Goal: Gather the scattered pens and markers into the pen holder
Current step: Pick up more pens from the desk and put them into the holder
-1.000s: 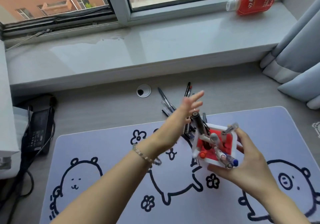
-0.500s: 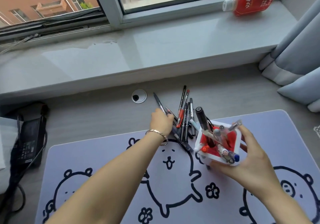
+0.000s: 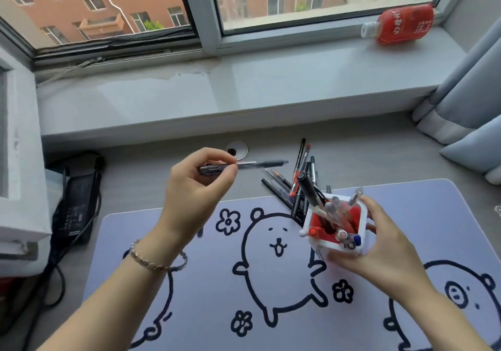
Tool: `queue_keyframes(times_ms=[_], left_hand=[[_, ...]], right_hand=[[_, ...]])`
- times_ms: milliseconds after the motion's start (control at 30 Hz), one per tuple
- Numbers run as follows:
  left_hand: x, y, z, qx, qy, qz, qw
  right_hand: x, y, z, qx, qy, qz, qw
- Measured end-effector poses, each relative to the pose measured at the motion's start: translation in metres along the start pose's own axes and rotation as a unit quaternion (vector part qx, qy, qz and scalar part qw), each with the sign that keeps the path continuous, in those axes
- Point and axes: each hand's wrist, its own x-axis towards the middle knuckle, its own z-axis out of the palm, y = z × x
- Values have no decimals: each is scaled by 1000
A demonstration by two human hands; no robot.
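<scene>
Since half a second ago the left hand (image 3: pixel 199 185) has lifted off the pile and come up over the worktop (image 3: pixel 162 179), now holding a black pen (image 3: pixel 244 165). Fingers (image 3: pixel 217 173) pinch the pen near its back end, barrel roughly level, tip pointing right. Wrist bent, bracelet (image 3: pixel 151 262) on it, forearm reaching in from lower left. Right hand (image 3: pixel 379 247) wraps the pen holder (image 3: pixel 334 232) from the right and below, fingers curled on its walls, holder tilted above the desk mat (image 3: pixel 206 310). Several pens stand in it. Loose pens (image 3: pixel 298 182) lie just beyond the holder, across the mat's far edge. Red bottle (image 3: pixel 401 25) lies on the windowsill (image 3: pixel 244 93).
</scene>
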Motion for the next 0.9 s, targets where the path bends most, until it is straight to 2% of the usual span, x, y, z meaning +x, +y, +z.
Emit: queue_keyframes(times_ms=[67, 133, 200, 300, 400, 500, 600, 733, 800, 900], left_hand=[[-9, 17, -12, 4, -68, 28, 997], [-19, 23, -13, -4, -158, 7, 987], [-30, 22, -5, -11, -197, -8, 980], [-44, 19, 13, 2, -146, 32, 989], [-45, 19, 13, -74, -61, 43, 994], [-43, 24, 7, -152, -76, 31, 985], [-50, 21, 13, -95, -98, 19, 990], [-60, 7, 26, 10, -133, -114, 984], [-65, 1, 32, 82, -96, -111, 986], [-70, -1, 34, 76, -113, -84, 987]], right_hand=[[-3, -7, 5, -18, -6, -18, 1000], [-7, -12, 11, -23, -15, -31, 999], [-9, -14, 16, -22, -19, -45, 999], [-14, -18, 22, -23, -22, -67, 997], [-19, -20, 23, -14, -19, -75, 997], [-22, -21, 23, -3, -20, -74, 997], [-22, -24, 26, -3, -25, -87, 996], [-22, -31, 29, -11, -23, -112, 993], [-21, -33, 31, -29, -22, -122, 992], [-19, -32, 34, -46, -24, -125, 991]])
